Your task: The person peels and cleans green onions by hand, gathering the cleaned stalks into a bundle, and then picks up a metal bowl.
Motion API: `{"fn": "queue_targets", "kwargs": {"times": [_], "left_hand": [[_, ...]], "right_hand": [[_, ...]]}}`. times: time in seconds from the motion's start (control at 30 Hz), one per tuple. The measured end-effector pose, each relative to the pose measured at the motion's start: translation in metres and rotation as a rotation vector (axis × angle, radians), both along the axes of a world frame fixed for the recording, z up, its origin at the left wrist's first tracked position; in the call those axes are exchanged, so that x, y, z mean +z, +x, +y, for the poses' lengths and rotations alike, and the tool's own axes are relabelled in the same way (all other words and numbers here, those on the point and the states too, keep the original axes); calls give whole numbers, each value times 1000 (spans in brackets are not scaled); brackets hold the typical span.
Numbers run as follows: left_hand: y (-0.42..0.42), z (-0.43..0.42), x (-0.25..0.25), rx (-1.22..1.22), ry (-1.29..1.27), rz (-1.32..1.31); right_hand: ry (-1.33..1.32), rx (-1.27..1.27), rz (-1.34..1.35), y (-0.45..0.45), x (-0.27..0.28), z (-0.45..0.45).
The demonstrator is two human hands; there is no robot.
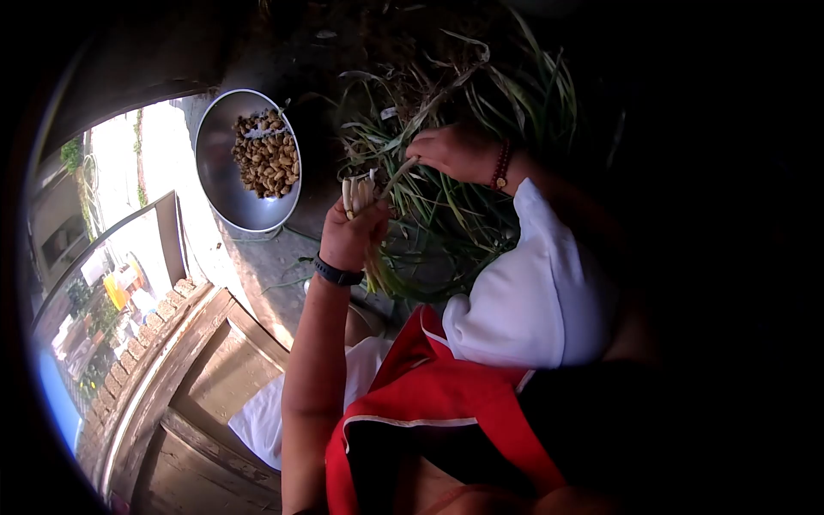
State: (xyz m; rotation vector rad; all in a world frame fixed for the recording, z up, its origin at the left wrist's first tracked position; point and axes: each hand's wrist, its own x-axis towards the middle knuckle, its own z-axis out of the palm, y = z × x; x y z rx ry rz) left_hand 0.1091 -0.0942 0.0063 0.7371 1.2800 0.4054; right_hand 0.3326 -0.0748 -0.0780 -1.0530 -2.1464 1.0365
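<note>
My left hand (348,240), with a dark watch band at the wrist, is closed around a bunch of scallions (359,193). Their trimmed-looking white ends stick up above the fingers, and green leaves hang below the fist. To its right, my right hand (451,154), wearing a beaded bracelet, pinches the end of a single pale scallion stalk (399,176) that slants down toward the left fist. Beneath and behind both hands lies a large loose heap of scallions (446,215) with long green leaves and some dry, brownish ones.
A metal bowl (216,184) of brown, peanut-like pieces (270,163) stands left of the heap. Farther left are a worn wooden door or panel (202,369) and a bright opening to the outdoors. A red apron (429,390) covers my front. The right side is very dark.
</note>
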Motion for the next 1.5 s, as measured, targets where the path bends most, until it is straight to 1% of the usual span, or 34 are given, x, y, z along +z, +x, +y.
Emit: {"fn": "queue_targets", "kwargs": {"times": [0.1, 0.2, 0.3, 0.37, 0.43, 0.53, 0.6, 0.63, 0.67, 0.7, 0.77, 0.8, 0.87, 0.97, 1.0, 1.03, 1.1, 1.13, 1.17, 1.2, 1.27, 1.37, 1.4, 1.5], "left_hand": [[-4, 2, -2, 20, -12, 5], [-1, 3, -6, 53, 2, -9], [5, 1, -5, 94, 7, -4], [9, -3, 0, 107, -7, 21], [1, -13, 8, 111, -15, 81], [-17, -10, 6, 108, -26, 94], [-14, -6, 10, 94, -36, 45], [-6, -1, 15, 122, -50, 34], [2, 0, 22, 150, -70, 30], [6, -1, 25, 176, -91, 27], [-1, -1, 18, 136, -85, 10], [-4, 1, 15, 117, -79, 1], [-11, 2, 14, 204, -131, -30], [-21, 3, 8, 277, -191, -93], [-23, 2, 6, 293, -208, -118], [-22, 2, 6, 292, -204, -126], [-21, 3, 7, 293, -192, -138], [-18, 2, 9, 287, -182, -99], [-13, 3, 12, 279, -171, -61], [-7, 4, 13, 272, -154, -26], [-3, 1, 11, 218, -130, 9], [3, -3, 12, 183, -111, 25], [6, -3, 13, 180, -108, 21], [9, -4, 15, 188, -92, -1]], "right_hand": [[114, -95, -65, -2, 1, -1], [104, -239, -49, -5, 5, -3], [149, -470, 115, -14, 6, -6], [-264, -751, 156, 2, -30, 0], [-400, -1031, 372, 51, -37, 14], [-510, -1024, 491, 76, -11, 22], [-665, -721, 933, 57, -7, 28], [-631, -470, 1058, 39, 9, 28], [-658, -356, 991, 24, 21, 24], [-638, -367, 851, 10, 7, 20], [-446, -371, 322, -1, 3, 10], [-318, -420, 124, 4, -7, 10], [-87, -514, -259, 17, -29, -2], [7, -766, -462, 42, -39, -8], [88, -719, -457, 49, -71, -13], [173, -671, -451, 52, -125, -20], [165, -612, -429, 48, -124, -20], [64, -605, -415, 35, -62, -19], [-34, -597, -400, 22, -26, -14], [-138, -619, -409, 7, -44, -16], [-21, -628, -321, -2, -55, -20], [-114, -580, -235, -8, -91, -20], [-267, -536, -136, -7, -93, -13], [-594, -546, 482, 7, -97, -8]]}}
